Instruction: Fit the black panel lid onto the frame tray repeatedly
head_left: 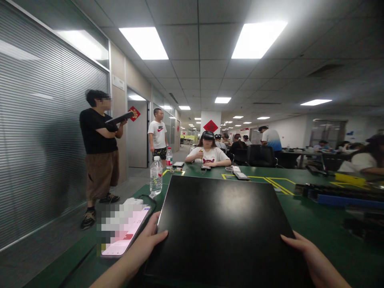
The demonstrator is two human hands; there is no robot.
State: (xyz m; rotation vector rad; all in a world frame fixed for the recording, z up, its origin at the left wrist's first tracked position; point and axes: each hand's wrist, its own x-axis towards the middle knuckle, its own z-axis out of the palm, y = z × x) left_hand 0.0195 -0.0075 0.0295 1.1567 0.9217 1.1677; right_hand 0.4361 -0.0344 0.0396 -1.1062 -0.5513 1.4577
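A large flat black panel or box (pixel 225 228) fills the lower middle of the view, over the near part of the green table. My left hand (pixel 154 232) grips its left edge, the thumb on the top face and the other fingers partly hidden at the side. At the right edge, my right hand (pixel 300 246) holds it the same way, thumb on top and fingers largely out of sight beneath. A lit phone (pixel 129 236) lies on the table just left of my left hand and forearm.
Beyond the panel, a water bottle (pixel 156 177) and a smaller one (pixel 169 158) stand on the green table (pixel 279 176). A seated person (pixel 214 156) works opposite. Blue and yellow trays (pixel 345 200) lie at right. Two people stand at left.
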